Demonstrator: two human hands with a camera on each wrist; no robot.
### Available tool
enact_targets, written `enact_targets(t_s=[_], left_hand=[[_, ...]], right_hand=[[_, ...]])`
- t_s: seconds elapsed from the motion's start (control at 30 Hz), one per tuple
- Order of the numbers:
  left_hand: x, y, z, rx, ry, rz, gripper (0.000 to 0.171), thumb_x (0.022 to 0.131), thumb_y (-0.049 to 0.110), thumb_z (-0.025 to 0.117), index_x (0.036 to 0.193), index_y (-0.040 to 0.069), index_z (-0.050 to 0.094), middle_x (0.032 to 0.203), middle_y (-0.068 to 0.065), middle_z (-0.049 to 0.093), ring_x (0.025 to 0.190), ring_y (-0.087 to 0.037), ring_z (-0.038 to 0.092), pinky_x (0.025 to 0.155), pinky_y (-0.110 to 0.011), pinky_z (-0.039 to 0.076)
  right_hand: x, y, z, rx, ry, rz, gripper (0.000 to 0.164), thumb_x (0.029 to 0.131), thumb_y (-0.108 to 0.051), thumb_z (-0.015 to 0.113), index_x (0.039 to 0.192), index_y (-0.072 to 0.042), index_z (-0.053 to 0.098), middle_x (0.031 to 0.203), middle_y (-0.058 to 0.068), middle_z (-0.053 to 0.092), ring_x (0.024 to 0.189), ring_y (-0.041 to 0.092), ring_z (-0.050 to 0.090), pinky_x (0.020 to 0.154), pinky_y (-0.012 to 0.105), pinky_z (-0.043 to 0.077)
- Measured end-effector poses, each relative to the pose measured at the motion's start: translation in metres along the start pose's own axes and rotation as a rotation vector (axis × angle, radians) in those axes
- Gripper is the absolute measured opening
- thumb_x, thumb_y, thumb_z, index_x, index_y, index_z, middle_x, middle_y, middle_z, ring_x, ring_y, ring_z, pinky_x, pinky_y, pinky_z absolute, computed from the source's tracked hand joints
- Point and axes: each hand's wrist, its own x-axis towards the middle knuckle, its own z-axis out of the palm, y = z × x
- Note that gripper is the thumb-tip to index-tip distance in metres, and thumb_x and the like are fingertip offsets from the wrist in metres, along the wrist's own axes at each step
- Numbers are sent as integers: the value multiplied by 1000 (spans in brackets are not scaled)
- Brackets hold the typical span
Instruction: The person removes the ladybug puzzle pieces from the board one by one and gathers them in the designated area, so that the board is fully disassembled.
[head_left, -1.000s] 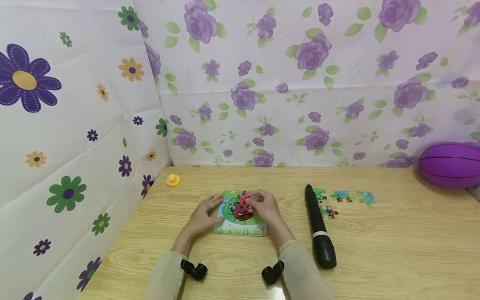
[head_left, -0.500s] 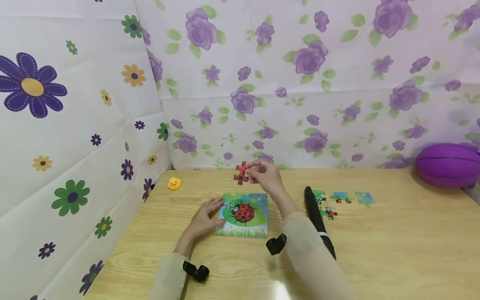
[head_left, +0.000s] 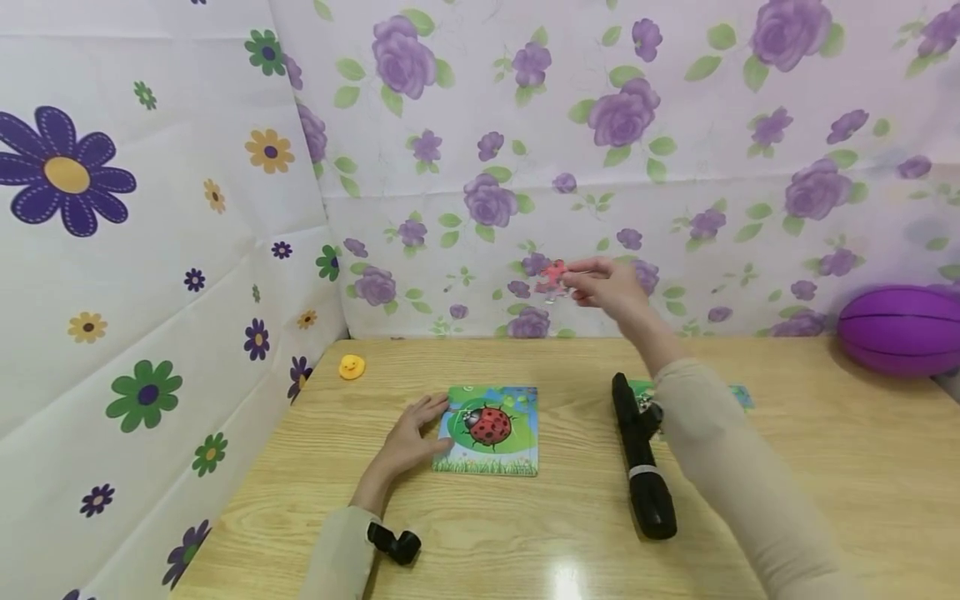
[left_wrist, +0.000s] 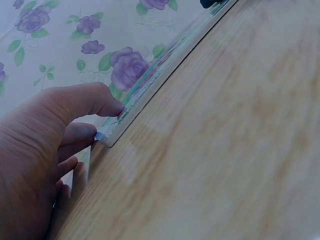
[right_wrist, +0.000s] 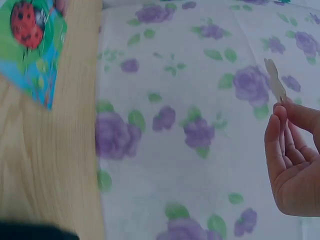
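My right hand pinches a red jigsaw piece between thumb and fingertips, raised well above the table. Seen edge-on in the right wrist view, the puzzle piece is thin and pale. A square board with a ladybug picture lies flat on the table. My left hand rests at the board's left side. In the left wrist view its thumb touches the board's top near a corner, with a finger against the edge.
Right of the board lies a black baton-like thing with a silver band. Loose jigsaw pieces beyond it are partly hidden by my right sleeve. A small yellow duck sits at the back left, a purple ball at the back right.
My right hand has lifted the red jigsaw piece off the board, then carried it up and to the right. My left hand stays at the board's left side.
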Motion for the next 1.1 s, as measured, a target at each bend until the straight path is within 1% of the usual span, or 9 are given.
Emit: enact_targets(t_s=[0.07, 0.17, 0.27, 0.4, 0.53, 0.67, 0.9, 1.0, 1.1], left_hand=[[0, 0, 0, 1, -2, 6, 70, 82, 18, 73, 146, 7, 46, 157, -5, 38, 152, -32, 17, 126, -53, 5], [1, 1, 1, 8, -4, 15, 70, 82, 19, 74, 146, 6, 46, 157, -5, 38, 152, -32, 17, 126, -53, 5], [2, 1, 1, 17, -6, 15, 70, 83, 19, 73, 146, 7, 45, 158, -5, 37, 152, -32, 17, 126, -53, 5], [1, 1, -1, 32, -5, 9, 70, 83, 18, 73, 146, 7, 45, 158, -6, 37, 152, -32, 16, 126, -53, 5], [1, 1, -2, 34, -5, 6, 70, 83, 18, 73, 146, 6, 45, 158, -6, 37, 153, -32, 16, 125, -54, 5], [2, 0, -1, 32, -4, 17, 70, 83, 19, 73, 146, 6, 45, 158, -7, 37, 152, -33, 16, 126, -53, 5], [3, -3, 2, 43, -7, 28, 71, 83, 21, 73, 146, 6, 44, 157, -6, 38, 152, -33, 17, 126, -52, 3], [2, -4, 2, 38, 4, 34, 70, 83, 19, 73, 146, 5, 45, 157, -8, 39, 152, -35, 17, 125, -54, 3], [2, -4, 3, 33, 9, 32, 70, 83, 19, 73, 145, 5, 45, 157, -8, 39, 152, -35, 18, 125, -54, 4]], right_hand=[[-4, 2, -18, -29, 11, -9, 47, 91, -29, 68, 128, -2, 58, 87, -15, 67, 78, 3, 65, 79, 17, 58], [-11, 12, -44, -85, 17, -26, 50, 91, -33, 67, 129, -1, 59, 85, -19, 67, 79, -2, 66, 78, 16, 58], [-20, 26, -66, -162, -5, -31, 55, 92, -37, 65, 131, 1, 56, 86, -25, 65, 82, -6, 64, 81, 16, 58], [-30, 50, -89, -226, -50, -6, 61, 94, -40, 62, 136, 3, 50, 88, -30, 61, 84, -10, 61, 86, 19, 57], [-39, 76, -108, -250, -68, 38, 65, 94, -44, 60, 139, 2, 47, 92, -31, 59, 87, -12, 60, 87, 18, 57], [-47, 98, -121, -264, -71, 52, 64, 95, -44, 59, 138, 2, 48, 93, -32, 60, 88, -12, 60, 86, 19, 57], [-57, 131, -131, -268, -104, 53, 61, 95, -38, 60, 136, 6, 49, 91, -27, 66, 86, -10, 64, 88, 31, 59], [-60, 142, -133, -278, -115, 65, 60, 96, -37, 60, 136, 7, 49, 94, -23, 68, 87, -9, 64, 87, 31, 60], [-65, 154, -137, -293, -118, 78, 59, 96, -37, 61, 134, 8, 50, 97, -19, 69, 86, -9, 63, 83, 28, 60]])
